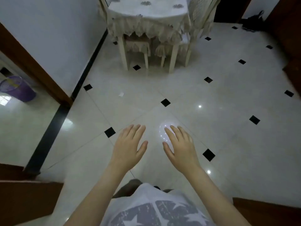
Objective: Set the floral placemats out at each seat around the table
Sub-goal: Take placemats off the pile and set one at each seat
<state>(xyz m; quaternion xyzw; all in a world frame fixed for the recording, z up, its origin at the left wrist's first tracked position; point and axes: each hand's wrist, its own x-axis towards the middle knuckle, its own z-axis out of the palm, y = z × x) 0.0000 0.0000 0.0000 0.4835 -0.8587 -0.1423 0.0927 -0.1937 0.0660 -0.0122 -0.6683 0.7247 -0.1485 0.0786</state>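
Note:
My left hand (129,143) and my right hand (180,145) are stretched out side by side in front of me, palms down, fingers apart, holding nothing. They hover over the shiny tiled floor. Ahead, at the top of the view, stands the dining table (147,15) under a pale lace-edged cloth with grey flower prints. No separate placemat can be made out on it from here. The table is well beyond my hands' reach.
A chair with a lace cover (201,17) stands at the table's right side, and stools (138,46) are tucked beneath it. A wall (53,38) runs along the left. A purple basket (16,88) sits beyond a doorway at left. Dark wooden door frames flank me.

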